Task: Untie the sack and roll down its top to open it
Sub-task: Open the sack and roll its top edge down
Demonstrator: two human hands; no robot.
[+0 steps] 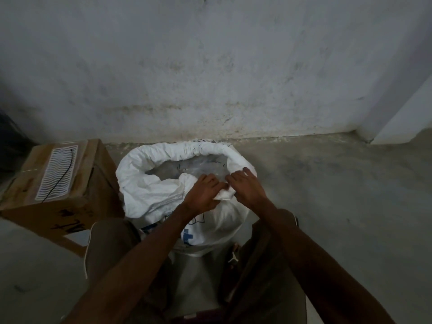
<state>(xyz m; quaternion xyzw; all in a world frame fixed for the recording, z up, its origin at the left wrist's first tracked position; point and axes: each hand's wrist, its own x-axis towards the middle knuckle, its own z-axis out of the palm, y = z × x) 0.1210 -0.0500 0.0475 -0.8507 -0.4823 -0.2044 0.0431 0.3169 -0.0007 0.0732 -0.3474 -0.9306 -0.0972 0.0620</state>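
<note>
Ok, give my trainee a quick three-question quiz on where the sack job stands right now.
1. True or false: the sack is already untied, its mouth open.
2. Which part of the rim are the left hand and right hand holding? A) far side B) near side C) the side by the cardboard box
3. Fill in: the far rim is already ____ into a thick band.

Key: 1 true; 2 B; 3 rolled down.
</note>
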